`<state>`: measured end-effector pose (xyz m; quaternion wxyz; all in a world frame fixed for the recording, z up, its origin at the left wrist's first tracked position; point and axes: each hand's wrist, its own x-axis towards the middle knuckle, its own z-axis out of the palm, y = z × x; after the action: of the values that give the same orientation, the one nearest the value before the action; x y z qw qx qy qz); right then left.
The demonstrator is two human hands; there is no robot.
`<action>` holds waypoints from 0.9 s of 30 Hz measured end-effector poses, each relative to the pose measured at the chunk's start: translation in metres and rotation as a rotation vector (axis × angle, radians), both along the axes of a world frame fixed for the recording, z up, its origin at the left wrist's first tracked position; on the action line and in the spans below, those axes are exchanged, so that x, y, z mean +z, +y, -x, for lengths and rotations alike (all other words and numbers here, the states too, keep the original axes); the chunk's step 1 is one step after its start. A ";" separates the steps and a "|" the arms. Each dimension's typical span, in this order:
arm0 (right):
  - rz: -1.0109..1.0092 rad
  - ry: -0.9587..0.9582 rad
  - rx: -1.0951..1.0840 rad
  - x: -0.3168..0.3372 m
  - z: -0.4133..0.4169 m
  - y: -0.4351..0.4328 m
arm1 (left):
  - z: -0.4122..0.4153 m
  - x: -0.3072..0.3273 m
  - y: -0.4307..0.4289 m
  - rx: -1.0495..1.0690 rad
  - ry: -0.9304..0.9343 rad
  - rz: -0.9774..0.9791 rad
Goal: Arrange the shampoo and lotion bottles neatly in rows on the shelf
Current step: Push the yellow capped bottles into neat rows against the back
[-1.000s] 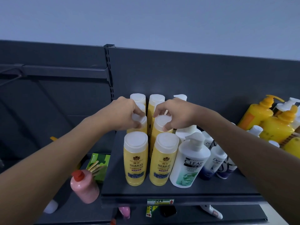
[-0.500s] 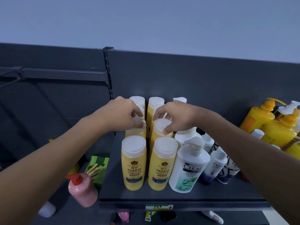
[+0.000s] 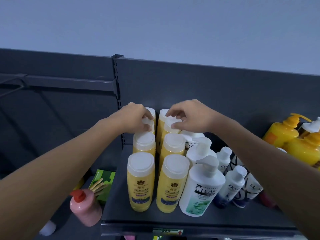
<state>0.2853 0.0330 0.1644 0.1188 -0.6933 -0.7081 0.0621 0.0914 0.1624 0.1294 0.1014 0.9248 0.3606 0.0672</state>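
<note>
1. The left hand (image 3: 134,118) has moved one bottle deeper along the left row of yellow bottles, from the second cap behind the front left yellow bottle (image 3: 140,181) to the third cap (image 3: 148,124), which its fingertips now pinch.
2. The right hand (image 3: 188,116) has likewise gone one bottle back in the neighbouring row, its fingers now curled on that row's third cap (image 3: 170,124).

Glossy translucent plastic yellow bottles (image 3: 140,182), matt white caps (image 3: 141,162), on a matt dark metal shelf (image 3: 114,210).
</note>
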 end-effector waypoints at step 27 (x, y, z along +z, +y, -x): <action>0.110 -0.050 -0.118 -0.023 0.002 0.033 | -0.011 -0.002 0.002 0.111 -0.057 0.062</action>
<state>0.2838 0.0658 0.1413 0.0666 -0.7407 -0.6642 0.0764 0.1019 0.1641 0.1272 0.1363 0.8974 0.4104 0.0876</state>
